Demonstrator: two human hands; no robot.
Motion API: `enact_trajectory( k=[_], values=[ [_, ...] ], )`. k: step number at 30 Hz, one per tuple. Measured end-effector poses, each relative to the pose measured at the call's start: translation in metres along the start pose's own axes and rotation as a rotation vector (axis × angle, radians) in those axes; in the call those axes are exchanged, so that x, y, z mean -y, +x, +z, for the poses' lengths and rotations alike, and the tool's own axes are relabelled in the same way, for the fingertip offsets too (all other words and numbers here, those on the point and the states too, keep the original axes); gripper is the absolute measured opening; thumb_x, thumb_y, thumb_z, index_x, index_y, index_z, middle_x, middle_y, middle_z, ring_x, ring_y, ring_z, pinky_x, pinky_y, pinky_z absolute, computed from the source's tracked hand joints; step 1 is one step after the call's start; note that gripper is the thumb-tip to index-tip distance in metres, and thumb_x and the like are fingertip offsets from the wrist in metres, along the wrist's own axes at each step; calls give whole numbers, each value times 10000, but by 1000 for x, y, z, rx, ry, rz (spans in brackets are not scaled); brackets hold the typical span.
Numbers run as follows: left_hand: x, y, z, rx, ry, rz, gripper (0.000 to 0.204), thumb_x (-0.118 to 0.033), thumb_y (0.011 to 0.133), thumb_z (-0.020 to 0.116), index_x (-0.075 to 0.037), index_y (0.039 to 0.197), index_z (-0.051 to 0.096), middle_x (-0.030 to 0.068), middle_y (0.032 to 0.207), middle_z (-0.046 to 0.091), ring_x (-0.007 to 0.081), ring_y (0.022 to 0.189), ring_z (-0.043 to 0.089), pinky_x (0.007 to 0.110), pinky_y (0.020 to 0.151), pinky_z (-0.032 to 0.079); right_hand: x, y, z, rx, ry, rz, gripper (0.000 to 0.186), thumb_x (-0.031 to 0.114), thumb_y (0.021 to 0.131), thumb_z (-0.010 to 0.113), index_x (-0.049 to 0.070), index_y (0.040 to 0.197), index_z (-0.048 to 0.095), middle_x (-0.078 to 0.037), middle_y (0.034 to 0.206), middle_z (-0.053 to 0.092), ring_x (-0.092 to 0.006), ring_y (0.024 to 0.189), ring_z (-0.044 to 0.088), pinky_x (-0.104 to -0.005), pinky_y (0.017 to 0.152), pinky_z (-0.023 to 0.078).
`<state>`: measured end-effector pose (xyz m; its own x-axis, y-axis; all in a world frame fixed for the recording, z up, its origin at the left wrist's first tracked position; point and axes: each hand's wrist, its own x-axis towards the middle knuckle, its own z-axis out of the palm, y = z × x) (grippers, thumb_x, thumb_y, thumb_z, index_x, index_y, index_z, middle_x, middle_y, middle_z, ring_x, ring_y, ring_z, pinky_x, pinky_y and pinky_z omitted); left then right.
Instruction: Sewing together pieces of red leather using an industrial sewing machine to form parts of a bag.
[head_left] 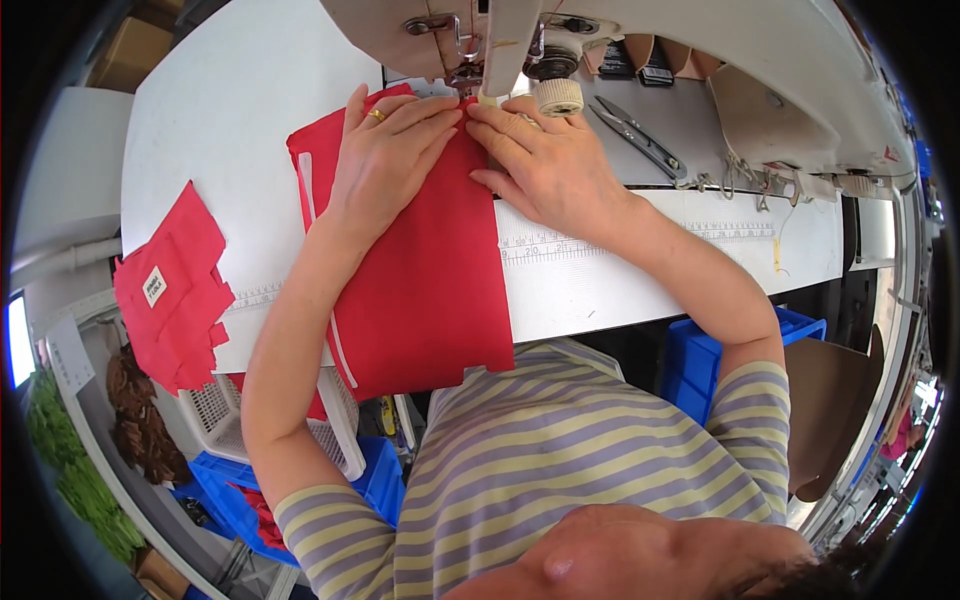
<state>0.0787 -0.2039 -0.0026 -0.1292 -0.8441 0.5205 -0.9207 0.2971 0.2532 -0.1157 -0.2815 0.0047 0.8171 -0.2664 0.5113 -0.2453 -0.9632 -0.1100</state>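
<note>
A red fabric piece [430, 300] lies on the white sewing table, its far edge under the presser foot [466, 82] of a sewing machine [390, 30]. It hangs over the table's near edge, with a pale strip along its left side. My left hand [385, 160] rests on the fabric with fingers stretched toward the foot. My right hand [550, 165] is at the cloth's right edge beside the foot, its fingers stretched out and thumb apart. Both sets of fingertips nearly meet in front of the needle area. The needle tip is too small to make out.
Stacked red fabric pieces [185, 320] lie at the table's left. Thread snips [640, 140] lie right of the machine's needle area. A printed ruler strip [560, 245] crosses the table. Below stand a white basket [345, 430] and blue crates [690, 365].
</note>
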Motion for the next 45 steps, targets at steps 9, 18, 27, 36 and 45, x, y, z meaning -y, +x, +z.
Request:
enact_trajectory(
  k=[9,18,27,36,45],
  values=[
    [3,4,1,10,18,31,206,-164,847,650,-93,1035,692,-19,1105,661,194,1003,603,538,1041,294,-3,-3,-3,-36,50,-4,358,236,755,719,19,1029,642,-61,1052,626,-248,966,549,-369,856,438],
    [-82,-62,-58,317,13,-67,237,-192,822,670,-106,1042,691,-22,1184,628,184,1085,564,571,1066,237,105,-125,-73,276,976,481,191,148,867,652,-22,951,676,-133,801,661,-286,724,654,-336,634,527],
    [-119,-121,-65,186,-87,-39,198,-85,766,710,-115,961,693,-4,1081,663,188,1013,607,489,1111,192,128,-128,-31,379,1682,1064,229,208,938,597,6,1001,685,-90,869,710,-79,649,637,-194,591,487],
    [-147,-137,-40,58,28,40,287,-179,705,759,-156,981,681,11,1149,580,197,1050,560,494,1123,191,131,-130,-39,317,1673,1096,184,196,914,634,24,935,695,-72,817,713,-70,612,635,-182,548,474],
    [-133,-122,-33,-73,-261,97,259,0,645,716,-33,901,695,69,929,654,211,758,622,323,726,538,117,-130,-52,-158,437,252,112,90,778,688,45,881,681,-87,965,675,-153,720,617,-229,583,459]
  ],
)
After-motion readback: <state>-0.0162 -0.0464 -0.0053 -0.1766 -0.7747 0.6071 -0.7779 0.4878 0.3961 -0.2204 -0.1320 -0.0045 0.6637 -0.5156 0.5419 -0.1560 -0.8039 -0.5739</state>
